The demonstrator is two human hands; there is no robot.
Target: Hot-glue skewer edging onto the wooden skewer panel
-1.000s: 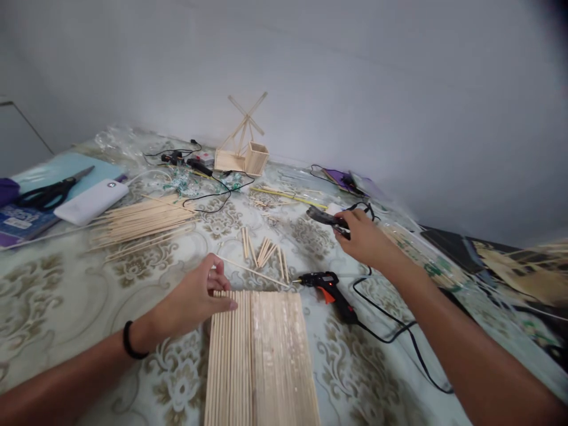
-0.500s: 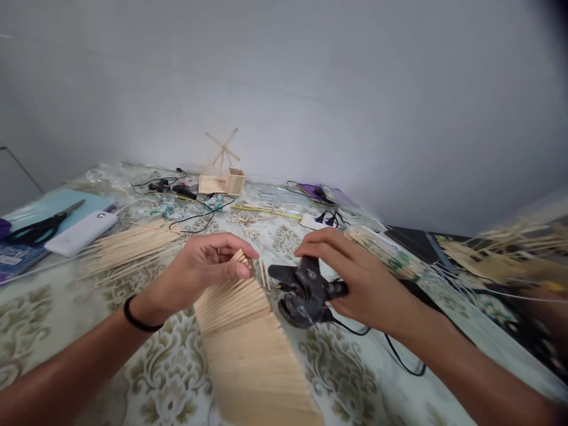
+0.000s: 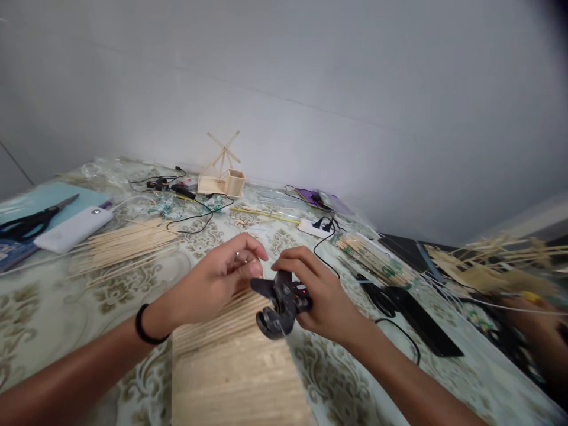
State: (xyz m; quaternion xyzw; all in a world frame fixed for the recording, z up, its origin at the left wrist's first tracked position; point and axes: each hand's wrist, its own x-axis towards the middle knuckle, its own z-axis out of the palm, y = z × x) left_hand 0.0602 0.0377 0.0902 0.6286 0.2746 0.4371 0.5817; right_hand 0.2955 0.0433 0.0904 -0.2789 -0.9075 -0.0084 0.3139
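A pale panel of thin wooden sticks point(image 3: 239, 378) laid side by side lies in front of me on a patterned tablecloth. Over its far end, my left hand point(image 3: 213, 281) is closed in a pinch on wooden sticks, which its own fingers mostly hide. My right hand point(image 3: 317, 296) grips a black glue gun point(image 3: 284, 302) with a small red light and a cord. The gun is tilted above the panel's far right corner, its tip end close to my left fingertips. Whether the tip touches a stick cannot be seen.
Loose sticks point(image 3: 128, 245), a white power bank point(image 3: 73, 228) and black scissors point(image 3: 42, 218) lie left. A small stick windmill model point(image 3: 224, 171) stands at the back. Right are a power strip point(image 3: 315, 228), bagged sticks point(image 3: 375, 257) and another person's blurred hand point(image 3: 528, 305).
My right hand has brought the glue gun left, over the panel's corner and nearer my left fingers. My left hand's sticks are now more hidden. The view has shifted slightly.
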